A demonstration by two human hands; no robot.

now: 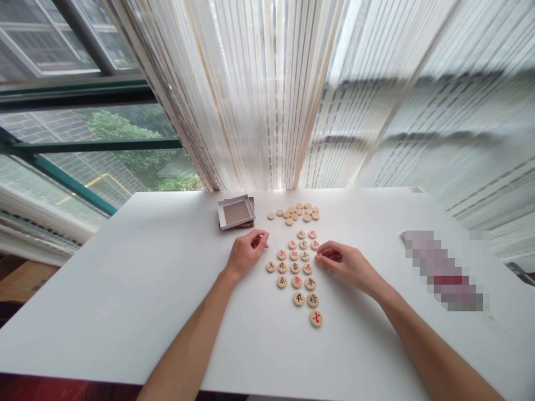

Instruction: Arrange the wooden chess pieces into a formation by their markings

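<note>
Round wooden Chinese chess pieces (295, 267) lie face up on the white table in several uneven rows, marked with red or black characters. Left of the rows is my left hand (247, 253), its thumb and fingertips drawn together just above the tabletop; anything between them is hidden. My right hand (345, 263) is at the right side of the rows, fingers curled and thumb close to them, tips beside a black-marked piece (305, 256). Whether it pinches anything cannot be made out. Nearest me lies a red-marked piece (316, 318).
Behind the rows, a loose group of blank-side-up pieces (294, 216) lies on the table (137, 289). An open shallow box (236, 213) stands to their left. A blurred-out object (445, 271) lies at the right. Strip curtains (259, 94) and a window are behind the table.
</note>
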